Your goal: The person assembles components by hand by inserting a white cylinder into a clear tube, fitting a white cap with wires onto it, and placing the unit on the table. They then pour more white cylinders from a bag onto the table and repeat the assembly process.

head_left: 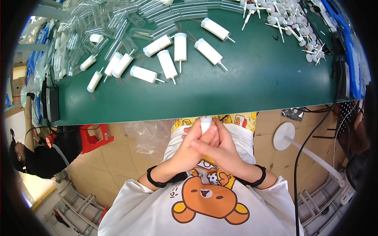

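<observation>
Just in front of the table's near edge, my left hand (189, 144) and my right hand (222, 147) are clasped together around a white cylinder (205, 124). Its top end sticks up between my fingers; the lower part is hidden in my palms. My thumbs overlap on the near side. On the green table (189, 98) lie several similar white cylinders, among them one (180, 47) in the middle and one (208, 51) to its right. Most have a thin white stem at one end and fine red wires at the other.
Clear plastic tubes (169, 16) are heaped at the far left. Small white stemmed discs (281, 19) lie piled at the far right. A black cable (311, 137) hangs down on the right, near a round white stand base (284, 136). A red stool (94, 138) and another person (47, 153) are at the left.
</observation>
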Demonstrator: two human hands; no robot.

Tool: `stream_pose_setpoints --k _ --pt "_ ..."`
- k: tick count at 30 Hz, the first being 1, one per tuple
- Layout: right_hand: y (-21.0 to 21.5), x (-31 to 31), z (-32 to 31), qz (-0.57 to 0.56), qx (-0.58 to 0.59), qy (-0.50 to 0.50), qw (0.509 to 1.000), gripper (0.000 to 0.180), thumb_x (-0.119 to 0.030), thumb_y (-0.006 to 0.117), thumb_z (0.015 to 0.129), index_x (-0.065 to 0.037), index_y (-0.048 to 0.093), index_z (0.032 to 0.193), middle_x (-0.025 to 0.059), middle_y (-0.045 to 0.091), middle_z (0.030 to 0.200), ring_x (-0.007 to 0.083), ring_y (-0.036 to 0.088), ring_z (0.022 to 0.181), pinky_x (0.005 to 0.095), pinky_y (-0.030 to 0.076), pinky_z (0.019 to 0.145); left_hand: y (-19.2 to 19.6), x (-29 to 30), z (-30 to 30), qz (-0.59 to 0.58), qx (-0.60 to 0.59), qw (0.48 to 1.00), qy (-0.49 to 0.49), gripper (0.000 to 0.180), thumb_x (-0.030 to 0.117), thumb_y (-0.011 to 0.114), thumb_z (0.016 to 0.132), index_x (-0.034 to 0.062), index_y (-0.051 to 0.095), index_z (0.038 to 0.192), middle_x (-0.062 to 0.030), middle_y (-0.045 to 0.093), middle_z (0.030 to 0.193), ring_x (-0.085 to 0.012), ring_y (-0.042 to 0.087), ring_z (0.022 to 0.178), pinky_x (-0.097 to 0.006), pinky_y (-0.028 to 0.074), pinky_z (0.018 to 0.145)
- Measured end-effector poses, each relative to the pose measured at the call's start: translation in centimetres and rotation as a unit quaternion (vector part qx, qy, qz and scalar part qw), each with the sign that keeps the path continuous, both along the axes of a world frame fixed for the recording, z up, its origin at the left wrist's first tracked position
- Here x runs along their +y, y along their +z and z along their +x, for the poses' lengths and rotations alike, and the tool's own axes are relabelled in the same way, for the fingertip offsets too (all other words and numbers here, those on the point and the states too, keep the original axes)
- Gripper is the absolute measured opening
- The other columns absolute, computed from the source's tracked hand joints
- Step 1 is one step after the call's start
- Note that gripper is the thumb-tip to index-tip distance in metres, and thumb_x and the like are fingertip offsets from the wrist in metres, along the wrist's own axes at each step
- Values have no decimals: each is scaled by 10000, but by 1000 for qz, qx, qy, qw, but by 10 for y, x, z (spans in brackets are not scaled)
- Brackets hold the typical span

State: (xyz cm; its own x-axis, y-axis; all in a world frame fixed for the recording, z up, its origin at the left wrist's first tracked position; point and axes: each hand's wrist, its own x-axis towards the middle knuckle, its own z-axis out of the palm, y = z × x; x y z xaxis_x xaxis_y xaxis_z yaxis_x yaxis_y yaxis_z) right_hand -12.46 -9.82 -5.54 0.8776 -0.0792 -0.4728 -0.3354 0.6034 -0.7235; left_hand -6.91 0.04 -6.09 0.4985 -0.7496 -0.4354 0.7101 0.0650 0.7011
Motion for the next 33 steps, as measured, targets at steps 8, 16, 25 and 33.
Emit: stream_pose_setpoints --k 8,16,25,33 --pt "1 -16 11 43 53 41 997 408 -10 623 775 30 438 1137 169 585 1009 221 598 942 328 502 819 4 -14 -16 52 -26 992 110 179 216 413 973 77 412 859 35 383 723 -57 332 648 -208 321 596" --pt "-2 -35 18 122 50 80 988 431 55 640 710 8 477 1106 130 607 926 225 617 896 341 520 766 4 -31 -29 104 -111 976 155 194 236 405 975 46 402 1014 8 439 826 -64 405 747 -218 378 690" --pt "5 -43 24 120 29 95 988 435 37 636 729 6 463 1127 125 571 983 234 616 903 348 520 779 0 -39 -30 76 -104 970 206 179 201 388 976 44 392 1063 -10 437 891 -82 428 811 -229 391 734" --pt "7 -17 -1 120 34 67 990 557 -113 647 827 37 341 1267 72 504 1142 118 494 1066 267 421 893 6 5 -9 -116 65 989 66 184 214 389 976 67 397 1085 -20 448 912 -88 440 867 -258 412 783"
